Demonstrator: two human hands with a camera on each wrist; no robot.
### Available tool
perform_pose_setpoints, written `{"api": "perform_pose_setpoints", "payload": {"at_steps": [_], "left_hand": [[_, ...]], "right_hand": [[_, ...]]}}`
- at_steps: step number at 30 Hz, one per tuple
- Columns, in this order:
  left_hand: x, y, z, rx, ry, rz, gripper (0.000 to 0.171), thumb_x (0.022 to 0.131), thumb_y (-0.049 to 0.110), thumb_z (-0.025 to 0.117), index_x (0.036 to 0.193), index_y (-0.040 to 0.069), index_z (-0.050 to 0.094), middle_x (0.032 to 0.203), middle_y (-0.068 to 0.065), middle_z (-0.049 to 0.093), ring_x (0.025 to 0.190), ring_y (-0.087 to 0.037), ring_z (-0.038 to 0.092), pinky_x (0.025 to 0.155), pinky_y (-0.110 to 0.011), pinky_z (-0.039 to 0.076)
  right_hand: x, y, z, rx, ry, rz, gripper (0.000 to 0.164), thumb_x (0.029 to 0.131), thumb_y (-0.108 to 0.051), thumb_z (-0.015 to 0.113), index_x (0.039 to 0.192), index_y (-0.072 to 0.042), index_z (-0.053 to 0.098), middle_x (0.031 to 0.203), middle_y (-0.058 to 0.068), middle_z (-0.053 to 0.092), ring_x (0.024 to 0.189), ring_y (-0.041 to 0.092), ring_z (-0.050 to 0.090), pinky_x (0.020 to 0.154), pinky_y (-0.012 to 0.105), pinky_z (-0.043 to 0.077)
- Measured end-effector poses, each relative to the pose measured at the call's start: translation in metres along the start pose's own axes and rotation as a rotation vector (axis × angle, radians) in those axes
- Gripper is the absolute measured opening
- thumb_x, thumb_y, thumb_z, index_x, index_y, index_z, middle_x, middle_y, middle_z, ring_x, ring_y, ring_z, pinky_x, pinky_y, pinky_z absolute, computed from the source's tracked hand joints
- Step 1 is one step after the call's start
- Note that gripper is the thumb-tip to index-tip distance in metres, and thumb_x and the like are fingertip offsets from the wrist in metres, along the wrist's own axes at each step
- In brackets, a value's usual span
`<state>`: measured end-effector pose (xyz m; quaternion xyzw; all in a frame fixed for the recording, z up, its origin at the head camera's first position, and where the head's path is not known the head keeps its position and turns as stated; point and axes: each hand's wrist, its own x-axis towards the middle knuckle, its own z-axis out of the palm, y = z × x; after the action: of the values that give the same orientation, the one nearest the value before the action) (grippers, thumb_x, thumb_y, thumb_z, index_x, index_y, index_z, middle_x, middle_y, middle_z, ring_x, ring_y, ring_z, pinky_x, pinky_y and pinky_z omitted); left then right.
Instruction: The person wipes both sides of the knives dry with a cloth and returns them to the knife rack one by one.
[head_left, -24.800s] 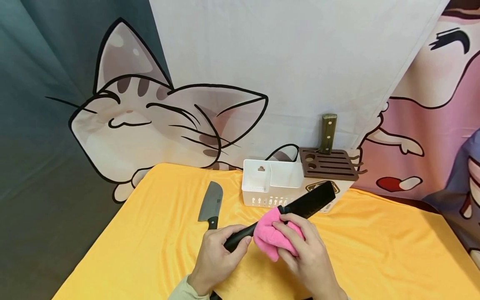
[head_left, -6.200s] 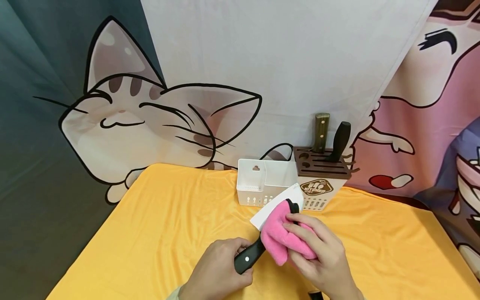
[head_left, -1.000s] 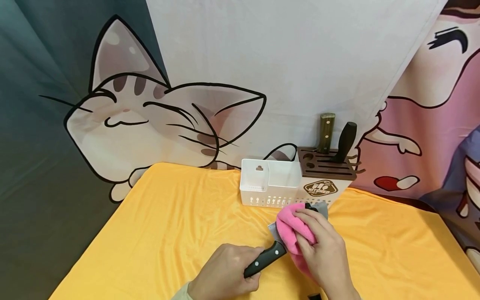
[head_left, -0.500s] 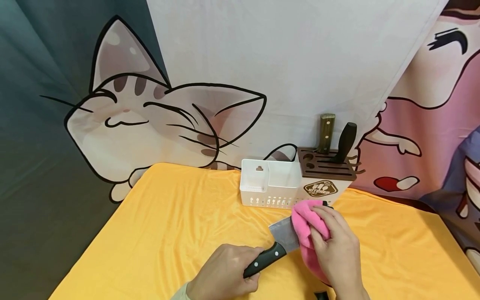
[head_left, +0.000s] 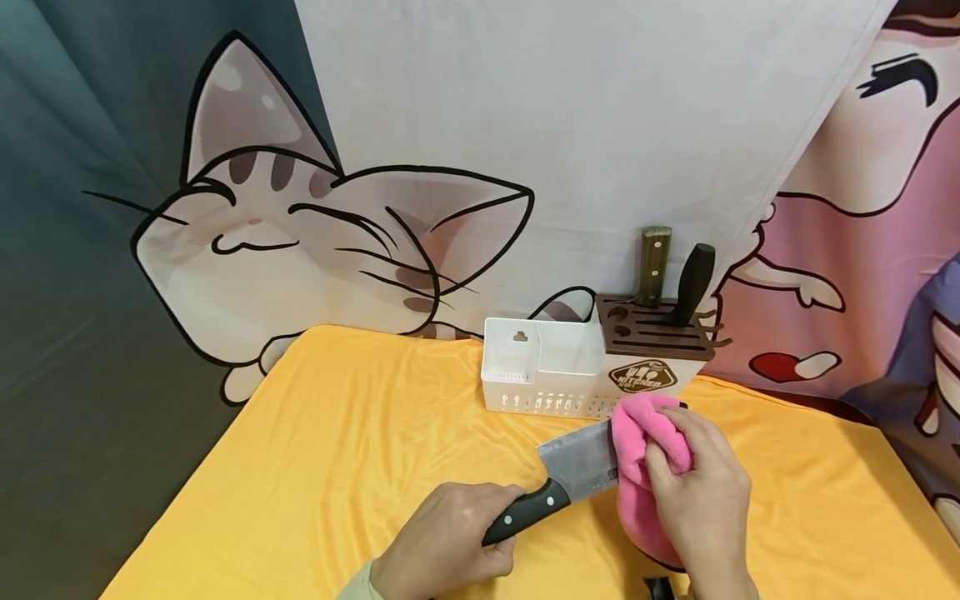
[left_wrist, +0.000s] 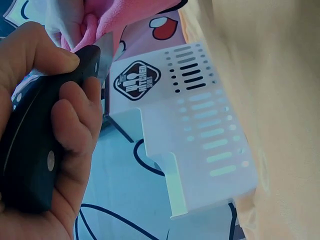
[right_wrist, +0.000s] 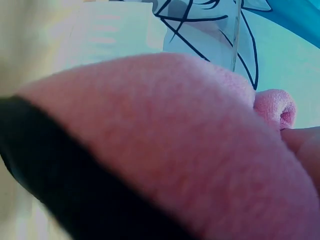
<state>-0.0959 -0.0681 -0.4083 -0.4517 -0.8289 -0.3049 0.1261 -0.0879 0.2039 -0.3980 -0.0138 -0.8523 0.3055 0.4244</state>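
Observation:
My left hand (head_left: 450,533) grips the black riveted handle (head_left: 527,511) of a kitchen knife with a broad grey blade (head_left: 581,461). The blade points up and right above the yellow cloth. In the left wrist view, fingers curl round the handle (left_wrist: 30,145). My right hand (head_left: 705,492) pinches a pink towel (head_left: 641,500) with a dark edge, folded over the blade's far end and hiding the tip. The towel (right_wrist: 165,135) fills most of the right wrist view, where the blade is not visible.
Behind the hands stands a white holder (head_left: 540,392) with open compartments and a brown slotted top (head_left: 656,342). A wooden-handled knife (head_left: 654,267) and a black-handled knife (head_left: 692,283) stand in it. A yellow cloth (head_left: 337,467) covers the table; a printed curtain hangs behind.
Over the last second the towel has slid right along the blade, from near the handle to the far end. Much earlier, the hands held a black-bladed knife, and this grey one lay on the table.

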Motion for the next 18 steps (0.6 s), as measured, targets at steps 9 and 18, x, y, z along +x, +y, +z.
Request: {"api": "perform_pose_setpoints", "payload": {"at_steps": [9, 18], "left_hand": [[-0.0015, -0.0015, -0.0027, -0.006, 0.016, -0.109, 0.036, 0.071, 0.009, 0.076, 0.106, 0.010, 0.071, 0.081, 0.012, 0.064, 0.064, 0.007, 0.044, 0.059, -0.007, 0.037], [-0.0039, -0.0056, -0.0062, -0.089, 0.148, -0.220, 0.036, 0.071, 0.009, 0.077, 0.106, 0.013, 0.071, 0.086, 0.012, 0.067, 0.063, 0.004, 0.050, 0.058, -0.009, 0.041]], "right_hand": [[0.0028, 0.0058, -0.0036, 0.015, 0.023, -0.003, 0.033, 0.070, 0.003, 0.073, 0.103, -0.001, 0.075, 0.104, 0.015, 0.071, 0.096, 0.034, 0.065, 0.092, 0.000, 0.031], [0.0050, 0.0073, -0.0050, 0.026, 0.103, 0.021, 0.031, 0.074, 0.001, 0.068, 0.104, -0.002, 0.075, 0.106, 0.016, 0.072, 0.100, 0.014, 0.066, 0.090, 0.001, 0.034]]}}
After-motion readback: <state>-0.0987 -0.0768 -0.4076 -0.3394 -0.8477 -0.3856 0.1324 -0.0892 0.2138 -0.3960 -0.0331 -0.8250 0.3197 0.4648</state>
